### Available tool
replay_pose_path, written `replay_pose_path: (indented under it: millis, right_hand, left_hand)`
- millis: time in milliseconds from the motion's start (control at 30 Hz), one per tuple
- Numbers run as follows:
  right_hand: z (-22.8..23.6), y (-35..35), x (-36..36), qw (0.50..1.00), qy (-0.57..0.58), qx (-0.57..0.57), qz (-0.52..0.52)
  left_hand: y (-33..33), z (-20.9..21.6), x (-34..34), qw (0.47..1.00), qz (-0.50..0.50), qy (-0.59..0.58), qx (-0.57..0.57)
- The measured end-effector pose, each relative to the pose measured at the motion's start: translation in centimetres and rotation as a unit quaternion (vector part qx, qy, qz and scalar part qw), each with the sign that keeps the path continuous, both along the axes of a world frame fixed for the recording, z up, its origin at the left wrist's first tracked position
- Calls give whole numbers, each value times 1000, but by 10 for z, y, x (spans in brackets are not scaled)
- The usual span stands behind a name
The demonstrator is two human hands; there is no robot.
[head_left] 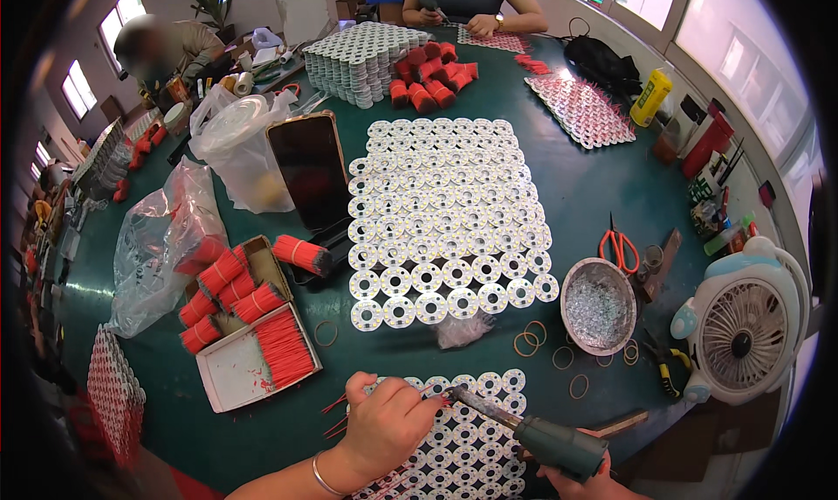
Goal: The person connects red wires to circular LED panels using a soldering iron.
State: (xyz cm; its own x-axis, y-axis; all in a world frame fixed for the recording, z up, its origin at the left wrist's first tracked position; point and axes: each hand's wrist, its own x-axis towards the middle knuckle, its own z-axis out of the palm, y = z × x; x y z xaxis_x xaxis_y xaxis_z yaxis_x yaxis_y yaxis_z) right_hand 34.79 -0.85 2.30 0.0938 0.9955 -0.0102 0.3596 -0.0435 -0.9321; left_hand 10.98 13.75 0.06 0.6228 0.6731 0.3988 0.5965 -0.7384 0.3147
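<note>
1. One panel of round white boards (486, 455) is lying at the desk's (567, 194) near side.
2. The left grip (388, 421) is pinching together, apparently on red wires (335, 404); the right grip (587, 482) is clasping a soldering iron (559, 448).
3. Good work is probably depending on steadying wires, keeping fingers (423, 410) clear of the tip (454, 393).

from the left hand (390, 419), a slim lane of green tabletop (336, 353) opens at 11 o'clock, between the white tray (229, 373) and the panel stack (443, 229); the phone (310, 168) blocks its far end. a soldering tool (543, 436) bars 3 o'clock, a bowl (597, 348) 2 o'clock.
</note>
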Motion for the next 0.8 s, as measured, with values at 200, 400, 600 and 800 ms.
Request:
replay_pose_path:
  millis: [200, 400, 600, 800]
  right_hand:
    - [10, 6, 1, 995, -90, 18, 36]
    - [9, 3, -1, 996, -81, 36, 15]
    - [-15, -10, 12, 994, -79, 62, 47]
    - [-17, -20, 15, 996, -59, 56, 49]
  left_hand:
    - [1, 0, 0, 1000, -1, 6, -8]
    - [-1, 5, 1, 1000, 3, 10, -8]
    - [-2, 2, -1, 1000, 12, -1, -1]
    - [-17, 18, -4, 998, 24, 13, 53]
